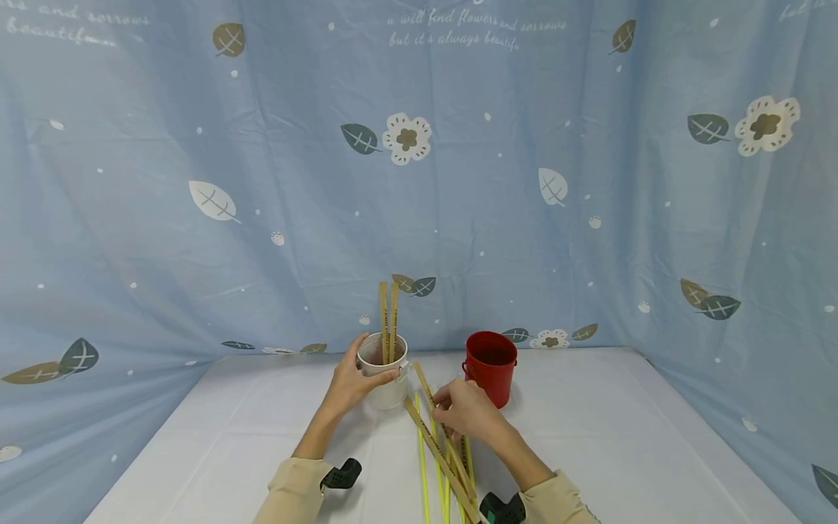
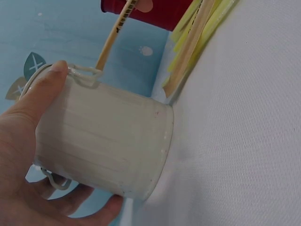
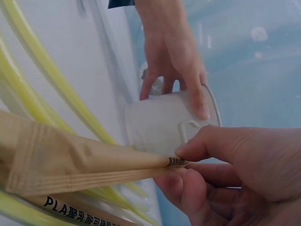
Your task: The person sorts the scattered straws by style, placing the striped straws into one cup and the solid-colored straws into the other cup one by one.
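Note:
My left hand [image 1: 347,386] grips a white metal bucket [image 2: 103,136], thumb near the rim and fingers around the far side. Two paper-wrapped straws [image 1: 383,313] stand upright in this bucket. With thumb and fingertips my right hand [image 1: 468,410] pinches another paper-wrapped straw [image 3: 94,160], brown with dark print, above the pile and beside the bucket. Under it lie a further wrapped straw [image 1: 428,439] and several long yellow sticks [image 1: 422,458]; whether these are straws too, I cannot tell. The bucket's bottom inside is hidden.
Behind my right hand stands a red bucket [image 1: 494,380]. A white cloth [image 1: 589,437] covers the table. The blue patterned curtain [image 1: 294,218] hangs along the table's back edge.

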{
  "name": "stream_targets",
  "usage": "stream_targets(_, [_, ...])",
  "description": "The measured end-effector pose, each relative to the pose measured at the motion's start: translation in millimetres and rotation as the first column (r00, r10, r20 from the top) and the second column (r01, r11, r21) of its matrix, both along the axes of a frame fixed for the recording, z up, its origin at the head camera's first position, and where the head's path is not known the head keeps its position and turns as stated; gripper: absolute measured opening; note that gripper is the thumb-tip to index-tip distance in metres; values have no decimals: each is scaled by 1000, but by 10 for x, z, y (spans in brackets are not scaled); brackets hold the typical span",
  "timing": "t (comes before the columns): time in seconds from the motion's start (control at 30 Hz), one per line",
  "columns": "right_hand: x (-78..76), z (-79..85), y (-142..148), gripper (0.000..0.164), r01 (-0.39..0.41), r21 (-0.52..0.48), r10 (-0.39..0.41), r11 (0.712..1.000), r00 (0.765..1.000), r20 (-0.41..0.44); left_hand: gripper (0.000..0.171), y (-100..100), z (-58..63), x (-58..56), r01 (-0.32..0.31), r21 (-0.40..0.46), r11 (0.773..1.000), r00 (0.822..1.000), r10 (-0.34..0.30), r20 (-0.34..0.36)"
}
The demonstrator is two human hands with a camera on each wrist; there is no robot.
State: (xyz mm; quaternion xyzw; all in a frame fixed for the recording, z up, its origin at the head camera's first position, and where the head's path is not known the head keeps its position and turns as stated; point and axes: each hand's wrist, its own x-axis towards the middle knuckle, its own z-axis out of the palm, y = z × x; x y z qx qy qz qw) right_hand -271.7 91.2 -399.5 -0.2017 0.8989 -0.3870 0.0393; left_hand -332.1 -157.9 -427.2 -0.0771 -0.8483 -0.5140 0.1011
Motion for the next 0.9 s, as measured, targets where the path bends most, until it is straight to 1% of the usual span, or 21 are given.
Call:
stream_targets(0.2, [-3, 12, 13, 27, 6, -8, -6, 1000, 1000, -17, 106, -2, -1, -1, -2, -1, 1000, 1000, 2, 4])
stream_targets(0.6, [-24, 21, 25, 28, 28, 10, -28, 1000, 999, -31, 105, -5, -6, -3, -1, 0, 1000, 1000, 1, 8])
stream_targets(0.73, [-33, 21, 26, 27, 33, 19, -32, 999, 996, -79, 105, -8, -8, 2, 0, -2, 1000, 1000, 0, 14])
stream_targets(0.9, [-49, 24, 34, 26, 66, 9, -63, 998, 983, -174, 106, -12, -1, 3, 3, 1, 1000, 1000, -3, 15])
